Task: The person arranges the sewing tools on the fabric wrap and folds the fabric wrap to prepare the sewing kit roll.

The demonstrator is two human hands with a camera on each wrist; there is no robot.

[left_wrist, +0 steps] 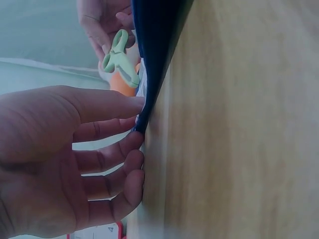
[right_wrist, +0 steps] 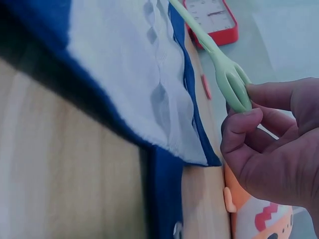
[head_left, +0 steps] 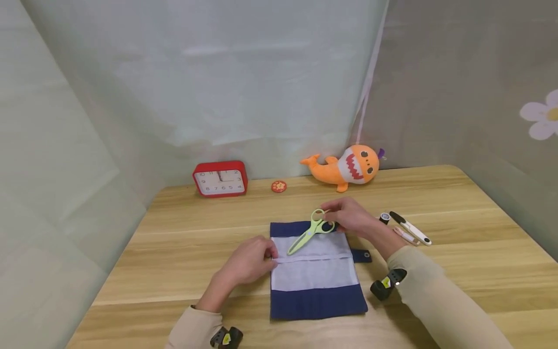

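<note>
So my right hand [head_left: 352, 216] is pinching the green scissors [head_left: 311, 232] by the handles, blades pointing near-left over the far half of the navy cloth case [head_left: 318, 303]. My left hand [head_left: 249, 260] is pinching the case's left edge. Red clock [head_left: 221, 180] is sitting far left.

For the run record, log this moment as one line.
left hand: gripping cloth case at edge | right hand: holding green scissors by handles | scissors: over case | case: unfolded on table
</note>
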